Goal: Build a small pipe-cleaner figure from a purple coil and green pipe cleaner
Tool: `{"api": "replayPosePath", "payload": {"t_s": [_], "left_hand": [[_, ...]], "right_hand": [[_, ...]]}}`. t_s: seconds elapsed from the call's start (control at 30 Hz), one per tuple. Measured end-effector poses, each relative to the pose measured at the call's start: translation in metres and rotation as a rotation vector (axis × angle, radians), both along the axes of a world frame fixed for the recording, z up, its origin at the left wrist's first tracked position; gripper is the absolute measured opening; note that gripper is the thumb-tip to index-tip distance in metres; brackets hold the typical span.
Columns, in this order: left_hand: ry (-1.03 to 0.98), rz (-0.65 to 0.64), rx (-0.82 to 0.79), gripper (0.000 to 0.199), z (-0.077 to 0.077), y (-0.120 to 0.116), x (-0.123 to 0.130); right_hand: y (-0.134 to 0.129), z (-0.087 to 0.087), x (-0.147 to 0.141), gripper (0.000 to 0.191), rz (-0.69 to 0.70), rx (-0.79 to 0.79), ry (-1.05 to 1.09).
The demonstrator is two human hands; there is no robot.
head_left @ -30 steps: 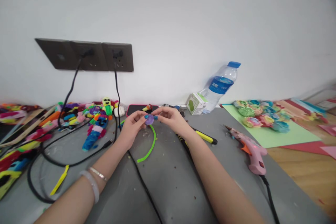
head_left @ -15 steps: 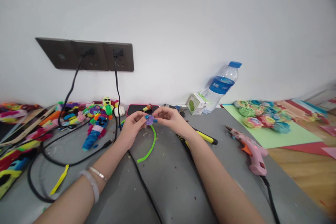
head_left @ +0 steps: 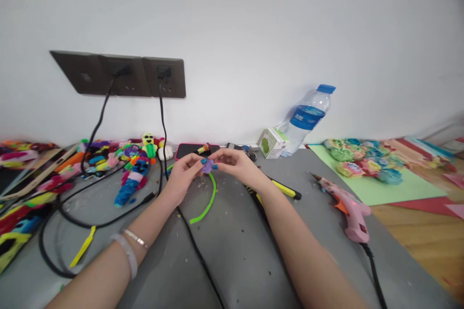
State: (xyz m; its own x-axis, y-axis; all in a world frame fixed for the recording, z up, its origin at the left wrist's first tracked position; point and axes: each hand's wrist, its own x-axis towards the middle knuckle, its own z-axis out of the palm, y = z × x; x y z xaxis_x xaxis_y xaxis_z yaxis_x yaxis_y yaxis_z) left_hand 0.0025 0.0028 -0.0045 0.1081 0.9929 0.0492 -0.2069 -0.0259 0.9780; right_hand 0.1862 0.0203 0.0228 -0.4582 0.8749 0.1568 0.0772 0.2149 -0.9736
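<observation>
One white wall with dark sockets backed a gray surface, where a bottle leaned beyond a pink glue gun. Left hand and right hand pinched a purple piece between them, above the surface.

Evenly bright — soft shadows, blurred and stretched edges.

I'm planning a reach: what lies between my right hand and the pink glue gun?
In the head view, a yellow-and-black tool lies between your right hand and the pink glue gun, with bare grey tabletop beyond.
</observation>
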Motion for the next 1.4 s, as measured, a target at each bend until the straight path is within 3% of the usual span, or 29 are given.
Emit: {"api": "replayPosePath", "payload": {"t_s": [0.5, 1.07, 1.4], "left_hand": [[-0.012, -0.013, -0.039, 0.024, 0.0055, -0.0015, 0.0015], [-0.055, -0.003, -0.046, 0.026, -0.0012, 0.0006, 0.0012], [-0.132, 0.012, -0.069, 0.032, 0.0058, -0.0013, 0.0037]], "right_hand": [[-0.002, 0.0037, 0.0, 0.021, -0.005, -0.042, 0.01], [-0.0028, 0.0009, 0.0006, 0.031, 0.072, -0.095, 0.021], [-0.0023, 0.0012, 0.0005, 0.027, 0.074, -0.107, 0.051]]}}
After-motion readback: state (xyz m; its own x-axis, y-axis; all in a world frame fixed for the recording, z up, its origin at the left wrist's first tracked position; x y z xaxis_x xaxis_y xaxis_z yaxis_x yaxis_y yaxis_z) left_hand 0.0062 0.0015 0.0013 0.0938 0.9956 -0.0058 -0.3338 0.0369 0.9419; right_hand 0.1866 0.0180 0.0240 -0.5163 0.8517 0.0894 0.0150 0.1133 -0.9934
